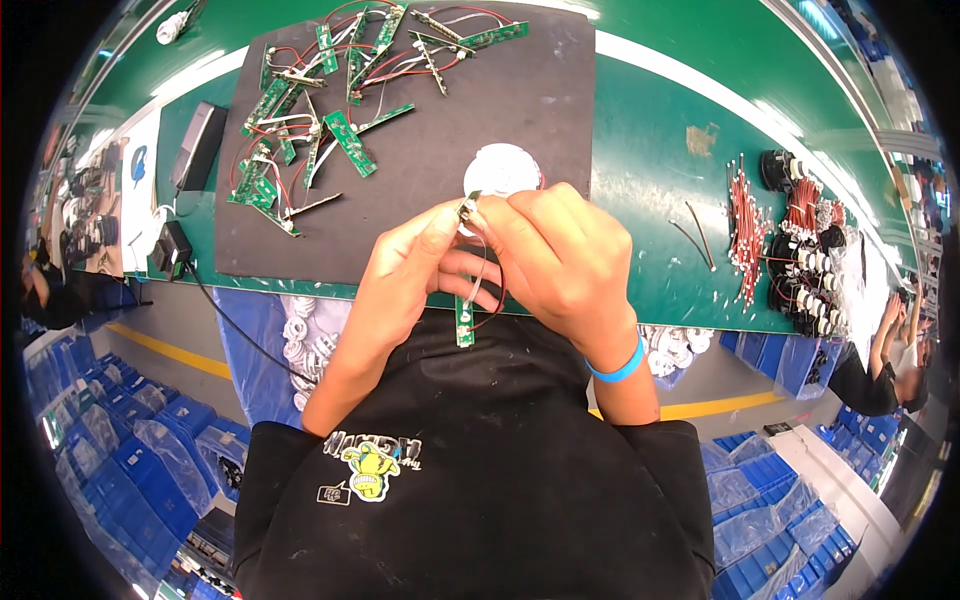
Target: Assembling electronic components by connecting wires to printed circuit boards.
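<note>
My left hand (405, 275) and my right hand (560, 255) meet over the near edge of a dark mat (500, 90). Together they pinch a small metal part (468, 208) between fingertips. From it hang white and red wires down to a narrow green circuit strip (465, 322) that dangles below my hands. A round white disc (505, 170) lies on the mat just behind my fingers, partly hidden by them.
Several green circuit strips with red and white wires (320, 110) lie piled on the mat's far left. A bundle of red wires (745, 225) and black-and-white round parts (805, 265) sit at the right on the green table (660, 140). Black boxes (195, 145) stand left. Blue bins (120, 450) line the floor.
</note>
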Demonstrator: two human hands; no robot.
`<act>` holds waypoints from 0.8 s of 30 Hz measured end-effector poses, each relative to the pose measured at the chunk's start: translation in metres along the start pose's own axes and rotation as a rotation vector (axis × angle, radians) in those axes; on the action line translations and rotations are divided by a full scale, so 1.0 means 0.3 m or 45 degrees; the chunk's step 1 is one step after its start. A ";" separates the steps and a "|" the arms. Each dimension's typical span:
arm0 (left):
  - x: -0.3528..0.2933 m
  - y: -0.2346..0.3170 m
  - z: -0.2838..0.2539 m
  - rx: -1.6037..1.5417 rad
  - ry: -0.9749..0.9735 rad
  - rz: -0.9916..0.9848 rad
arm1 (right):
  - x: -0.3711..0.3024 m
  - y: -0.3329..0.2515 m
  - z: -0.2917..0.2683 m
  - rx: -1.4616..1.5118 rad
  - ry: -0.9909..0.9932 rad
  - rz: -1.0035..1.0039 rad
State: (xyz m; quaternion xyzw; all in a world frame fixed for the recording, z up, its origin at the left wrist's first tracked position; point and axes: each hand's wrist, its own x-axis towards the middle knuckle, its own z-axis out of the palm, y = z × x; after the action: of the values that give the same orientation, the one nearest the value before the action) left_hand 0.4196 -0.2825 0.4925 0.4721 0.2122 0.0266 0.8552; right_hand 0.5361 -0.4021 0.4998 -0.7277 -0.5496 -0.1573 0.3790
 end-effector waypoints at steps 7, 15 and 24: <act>0.005 0.038 -0.063 0.111 -0.198 -0.158 | -0.015 0.041 0.024 0.395 -0.118 0.238; 0.012 0.046 -0.062 0.214 -0.248 -0.256 | -0.035 0.071 0.023 0.479 -0.183 0.151; 0.030 -0.007 -0.050 -0.326 -0.139 -0.088 | -0.277 0.085 -0.078 0.371 -0.252 0.898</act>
State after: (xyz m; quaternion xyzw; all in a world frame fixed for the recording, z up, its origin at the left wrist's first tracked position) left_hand 0.4217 -0.2694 0.4806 0.3524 0.1763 -0.0018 0.9191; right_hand 0.5352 -0.4783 0.4521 -0.8220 -0.3165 0.1333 0.4543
